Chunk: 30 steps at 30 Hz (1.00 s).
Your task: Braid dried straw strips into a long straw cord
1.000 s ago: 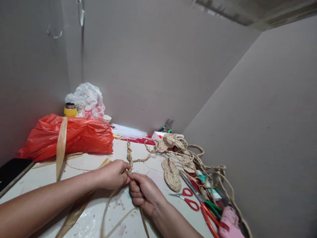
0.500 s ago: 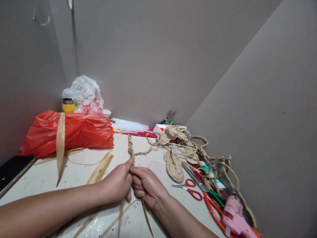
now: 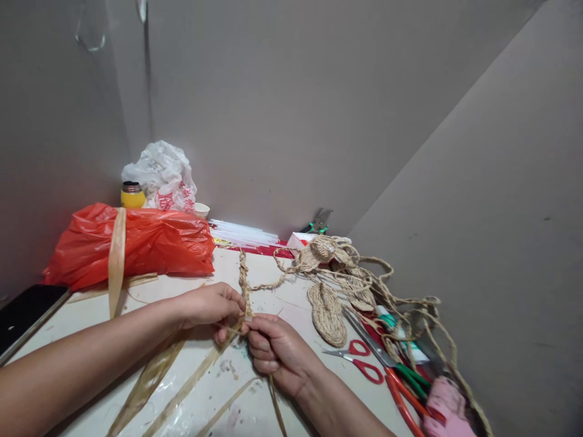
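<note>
A braided cord [image 3: 245, 276] of straw-coloured dried leaf runs away from me up the middle of the table. My left hand [image 3: 214, 312] is closed at its near end from the left, thumb and fingers around a dried leaf strip [image 3: 200, 367] that trails towards me. Opposite it, almost touching, my right hand [image 3: 277, 352] pinches the end of the braid between thumb and forefinger, the other fingers curled in. Another narrow strip [image 3: 276, 406] hangs out below my right hand. The exact crossing of the strips is partly hidden by my fingertips.
Coiled woven pieces [image 3: 327, 312] and loose cord lie to the right, beside red-handled scissors [image 3: 364, 364], larger orange-handled shears [image 3: 401, 394] and a pink glue gun [image 3: 449, 409]. Left are a red plastic bag [image 3: 150, 243] and a phone [image 3: 31, 315]. Clear sticks [image 3: 243, 233] lie behind.
My left hand has shifted slightly left and opened its grip around the braid's end, now with a strip across to my right hand. The whole view has shifted a little.
</note>
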Tool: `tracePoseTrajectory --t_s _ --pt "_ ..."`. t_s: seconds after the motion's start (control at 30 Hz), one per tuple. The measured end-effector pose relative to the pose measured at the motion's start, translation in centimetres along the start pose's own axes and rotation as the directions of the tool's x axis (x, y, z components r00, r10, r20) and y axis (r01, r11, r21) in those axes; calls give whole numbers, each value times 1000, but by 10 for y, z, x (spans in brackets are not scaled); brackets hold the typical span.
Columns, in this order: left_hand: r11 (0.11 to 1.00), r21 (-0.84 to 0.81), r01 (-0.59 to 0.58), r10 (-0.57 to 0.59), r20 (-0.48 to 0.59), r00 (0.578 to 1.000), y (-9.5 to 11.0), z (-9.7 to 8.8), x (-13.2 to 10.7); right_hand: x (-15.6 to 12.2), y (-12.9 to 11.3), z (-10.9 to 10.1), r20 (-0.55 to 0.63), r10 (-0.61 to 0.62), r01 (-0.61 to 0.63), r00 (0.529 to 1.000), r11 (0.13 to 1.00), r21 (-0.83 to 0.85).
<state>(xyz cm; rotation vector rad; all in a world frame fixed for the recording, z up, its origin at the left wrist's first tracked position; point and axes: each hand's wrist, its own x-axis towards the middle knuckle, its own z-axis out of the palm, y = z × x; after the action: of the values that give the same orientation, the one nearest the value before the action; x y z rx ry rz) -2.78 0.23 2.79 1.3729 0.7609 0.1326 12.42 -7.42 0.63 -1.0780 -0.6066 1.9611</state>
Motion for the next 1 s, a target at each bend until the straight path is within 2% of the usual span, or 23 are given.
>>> tracePoseTrajectory --t_s 0.07,0.2,0.37,0.5,0.57,0.63,0.7,0.83,1.0 --pt "999 -32 -18 19 30 999 -1 -3 0 0 -1 -1 8 14 -14 1000 1000 1" --pt "996 31 -84 83 43 996 -4 -5 1 1 -1 -3 39 29 -29 999 1000 9" --pt "994 14 -106 104 61 993 -7 -6 2 1 -2 -5 69 40 -41 997 999 5" --pt "984 77 -158 153 56 987 -9 -2 2 0 -4 -7 92 45 -42 995 998 -38" --pt "988 83 -126 124 37 992 -10 0 2 -1 -6 -8 107 50 -43 993 997 -67" --pt "994 98 -43 42 14 999 -9 3 1 -3 -8 -8 111 53 -42 992 994 -99" --pt "983 181 -19 25 -36 999 -8 5 0 -4 -9 -8 101 51 -37 994 990 -139" --pt "916 393 -82 147 -139 979 -5 7 -3 -6 -10 -7 65 10 7 998 966 -260" --pt "897 439 -61 151 -172 973 -6 10 -1 -7 -9 -5 26 -127 122 992 845 -521"
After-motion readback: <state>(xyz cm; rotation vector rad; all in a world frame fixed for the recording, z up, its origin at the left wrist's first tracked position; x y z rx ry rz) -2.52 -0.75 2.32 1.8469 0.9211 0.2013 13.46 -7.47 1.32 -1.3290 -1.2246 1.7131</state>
